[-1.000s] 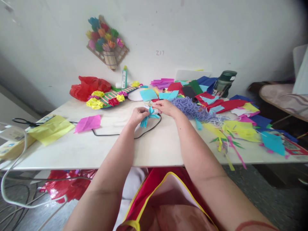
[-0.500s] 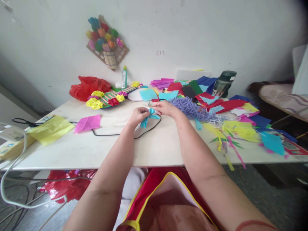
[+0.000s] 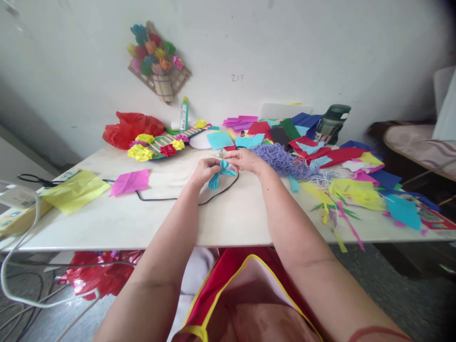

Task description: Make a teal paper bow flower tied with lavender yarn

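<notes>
Above the middle of the white tabletop (image 3: 221,223), both hands meet around a small bunched piece of light blue tissue paper (image 3: 218,174), held just over the looping black cable (image 3: 185,198). The left hand (image 3: 204,171) has its fingers curled shut around the paper's gathered middle, while the right hand (image 3: 247,160) pinches the same bundle from the other side with fingertips drawn together; loose blue ends fan downward between them. Paper this thin looks nearly weightless, soft and easily torn or crushed, so the gathered waist, where the layers are thickest, seems the safest place to grip, with the free petals left untouched. To the right lies a tangled heap of lilac yarn (image 3: 280,160) and a wide scatter of coloured paper scraps (image 3: 349,190); to the left sit a folded pink tissue sheet (image 3: 130,182) and a yellow tissue sheet (image 3: 76,191). Farther back stand a green-capped glue bottle (image 3: 184,114) and a dark green lidded jar (image 3: 331,123). Whether a thread or wire binds the bundle cannot be told, since the fingers cover its centre. Something pale and thin near the right fingertips is too small to identify.
</notes>
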